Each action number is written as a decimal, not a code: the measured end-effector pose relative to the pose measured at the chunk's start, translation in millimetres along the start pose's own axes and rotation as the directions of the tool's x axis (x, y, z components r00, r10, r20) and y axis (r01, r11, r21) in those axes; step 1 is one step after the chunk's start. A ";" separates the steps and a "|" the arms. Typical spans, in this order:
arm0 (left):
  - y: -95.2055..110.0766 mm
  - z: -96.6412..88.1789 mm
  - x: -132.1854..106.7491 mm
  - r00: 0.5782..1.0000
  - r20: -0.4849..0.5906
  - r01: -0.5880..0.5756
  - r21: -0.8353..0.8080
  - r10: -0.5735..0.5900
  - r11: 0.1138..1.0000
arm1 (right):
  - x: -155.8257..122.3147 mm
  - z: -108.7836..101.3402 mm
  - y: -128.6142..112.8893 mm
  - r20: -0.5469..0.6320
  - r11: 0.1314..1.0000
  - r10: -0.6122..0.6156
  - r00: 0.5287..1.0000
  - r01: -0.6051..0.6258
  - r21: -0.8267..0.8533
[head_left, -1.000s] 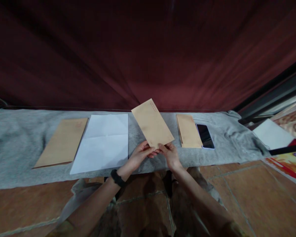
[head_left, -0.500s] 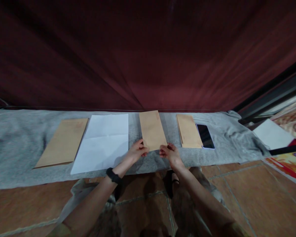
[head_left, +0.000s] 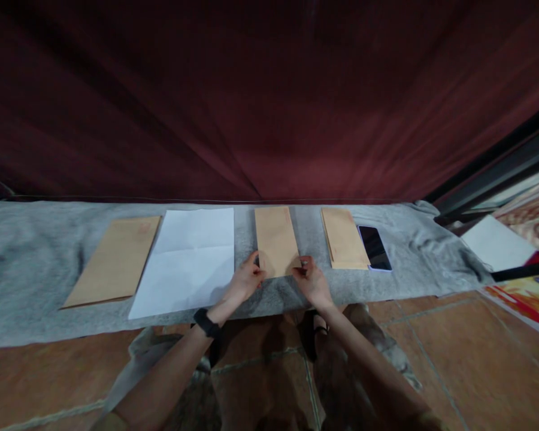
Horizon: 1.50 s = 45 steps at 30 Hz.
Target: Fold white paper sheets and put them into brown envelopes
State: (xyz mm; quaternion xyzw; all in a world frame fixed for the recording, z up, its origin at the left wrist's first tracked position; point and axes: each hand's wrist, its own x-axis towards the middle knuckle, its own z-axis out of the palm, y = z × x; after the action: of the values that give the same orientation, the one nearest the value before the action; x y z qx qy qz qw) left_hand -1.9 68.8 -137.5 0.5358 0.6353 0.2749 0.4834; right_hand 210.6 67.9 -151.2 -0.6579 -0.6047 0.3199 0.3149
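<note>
A brown paper envelope (head_left: 277, 236) lies lengthwise in front of me on the grey cloth, its near edge between my two hands. My left hand (head_left: 247, 278) pinches the near left corner, thumb on top. At the near right corner my right hand (head_left: 311, 280) grips the envelope the same way, fingers bent. Left of it are white sheets of paper (head_left: 191, 257) with a crease across the middle. Farther left sits a stack of larger brown envelopes (head_left: 117, 257). To the right is a small stack of brown envelopes (head_left: 345, 238).
A phone (head_left: 374, 247) lies against the right-hand envelope stack. Grey cloth (head_left: 22, 269) covers the narrow surface, with a dark red curtain (head_left: 269, 108) behind it. At the far right are a white sheet (head_left: 498, 242) and a colourful printed box (head_left: 527, 299).
The middle envelope has straightened and come slightly nearer to me, lying flatter on the cloth. Both hands still hold its near corners.
</note>
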 end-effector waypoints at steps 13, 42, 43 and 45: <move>7.8 -2.8 -2.4 0.997 -0.044 -0.051 0.079 0.055 0.996 | -15.1 9.6 -9.5 0.218 0.749 -0.531 0.819 0.574 -0.332; -12.3 40.8 -31.1 0.796 0.187 -0.466 0.796 0.576 0.385 | -22.6 19.4 6.6 0.272 0.663 -0.546 0.792 0.607 -0.438; -11.7 40.6 -31.5 0.794 0.183 -0.463 0.800 0.580 0.382 | -22.7 18.9 6.6 0.270 0.663 -0.540 0.797 0.600 -0.447; -9.6 40.2 -31.9 0.798 0.167 -0.452 0.801 0.579 0.393 | -23.1 18.4 6.0 0.267 0.665 -0.525 0.808 0.585 -0.463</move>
State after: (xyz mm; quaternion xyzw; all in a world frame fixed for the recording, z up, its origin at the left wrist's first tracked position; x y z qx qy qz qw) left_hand 29.3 29.2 -151.0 0.8436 0.5211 0.1264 0.0287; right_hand 197.9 45.0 -166.0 -0.4832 -0.8560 0.0667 0.1715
